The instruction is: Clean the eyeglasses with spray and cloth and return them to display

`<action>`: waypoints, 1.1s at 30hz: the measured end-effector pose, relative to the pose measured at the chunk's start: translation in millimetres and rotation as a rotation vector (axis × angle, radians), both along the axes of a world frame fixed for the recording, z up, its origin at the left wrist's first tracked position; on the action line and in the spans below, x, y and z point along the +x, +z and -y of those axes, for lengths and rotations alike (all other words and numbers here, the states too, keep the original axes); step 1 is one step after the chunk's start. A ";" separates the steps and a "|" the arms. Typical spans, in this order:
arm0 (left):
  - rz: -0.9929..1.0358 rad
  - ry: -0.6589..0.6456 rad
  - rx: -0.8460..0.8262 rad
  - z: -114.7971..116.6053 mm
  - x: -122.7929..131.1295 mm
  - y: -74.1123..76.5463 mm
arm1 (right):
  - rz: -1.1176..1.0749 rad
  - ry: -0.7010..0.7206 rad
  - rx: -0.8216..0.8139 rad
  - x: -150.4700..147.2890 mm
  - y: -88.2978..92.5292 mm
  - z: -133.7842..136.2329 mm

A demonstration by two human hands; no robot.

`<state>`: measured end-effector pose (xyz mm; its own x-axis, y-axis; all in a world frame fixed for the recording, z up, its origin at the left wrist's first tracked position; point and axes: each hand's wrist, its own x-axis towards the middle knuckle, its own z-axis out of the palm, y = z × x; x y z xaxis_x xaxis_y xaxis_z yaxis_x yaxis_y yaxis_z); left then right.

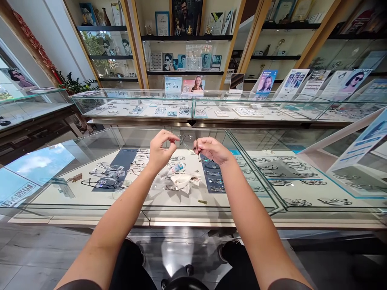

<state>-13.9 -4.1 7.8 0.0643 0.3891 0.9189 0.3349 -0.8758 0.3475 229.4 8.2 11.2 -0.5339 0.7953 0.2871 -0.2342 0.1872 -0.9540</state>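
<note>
A pair of thin-rimmed round eyeglasses (pixel 189 141) is held up over the glass counter, tilted, one lens lower than the other. My right hand (pixel 214 150) pinches the frame near its middle between thumb and fingers. At the frame's other end, my left hand (pixel 161 152) curls with thumb and fingertips drawn together at the rim's outer edge; the exact contact is too small to see. Below the hands lie a crumpled white cloth (pixel 180 180) and a small bottle with a blue and white label (pixel 177 167).
Rows of eyeglasses (pixel 104 173) show in the glass display counter (pixel 145 209), with more eyeglasses (pixel 294 171) to the right. A small gold-green strip (pixel 202 201) lies near the front edge. A tilted sign board (pixel 359 141) stands at right. Behind is a second display case (pixel 193 108).
</note>
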 end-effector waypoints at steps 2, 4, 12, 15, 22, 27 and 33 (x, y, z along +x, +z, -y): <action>-0.019 0.020 0.000 3.0 1.6 0.4 | 0.015 0.028 0.017 0.8 -0.2 -0.3; -0.033 0.034 0.000 4.6 2.8 0.3 | 0.022 0.057 0.023 1.4 -0.3 -0.5; -0.087 0.061 -0.001 6.6 -0.4 0.4 | -0.008 0.094 0.004 1.9 0.6 0.4; -0.213 -0.004 0.042 9.1 -0.9 -0.3 | -0.004 0.119 0.004 2.5 2.5 1.4; -0.248 0.046 0.002 9.8 3.3 -5.4 | 0.075 0.067 0.082 -0.2 10.0 7.7; -0.055 0.179 0.088 8.2 0.5 -1.3 | -0.137 -0.635 0.532 -14.4 11.5 21.1; 0.143 0.298 0.135 5.3 -4.5 1.7 | 0.016 -0.967 0.824 -38.3 0.0 35.5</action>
